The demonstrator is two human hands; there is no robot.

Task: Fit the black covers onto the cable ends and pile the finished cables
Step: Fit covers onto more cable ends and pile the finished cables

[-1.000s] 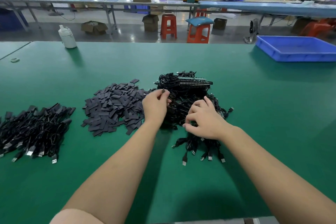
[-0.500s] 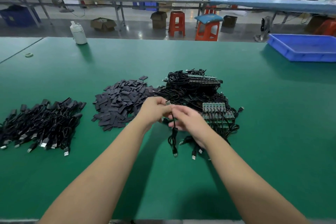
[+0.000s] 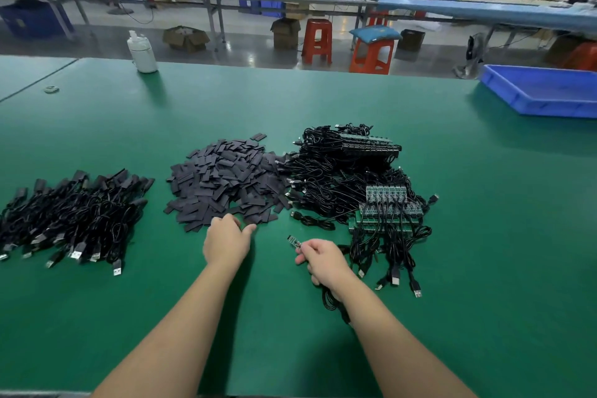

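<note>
A heap of flat black covers (image 3: pixel 226 178) lies in the middle of the green table. My left hand (image 3: pixel 226 241) reaches its near edge, fingers curled down onto the covers; what it holds is hidden. My right hand (image 3: pixel 323 260) grips a black cable whose bare green circuit-board end (image 3: pixel 293 241) sticks out to the left, the cord (image 3: pixel 331 300) hanging below my wrist. A tangle of uncovered cables with green boards (image 3: pixel 365 191) sits to the right. The pile of finished cables (image 3: pixel 71 216) lies at the left.
A blue plastic bin (image 3: pixel 546 92) stands at the far right. A white bottle (image 3: pixel 142 52) stands at the table's far edge. Orange stools (image 3: pixel 318 39) and long workbenches are beyond the table.
Both hands had met over one cable; now they are apart. My left hand has gone left to the covers, my right hand has drawn back toward me with the cable.
</note>
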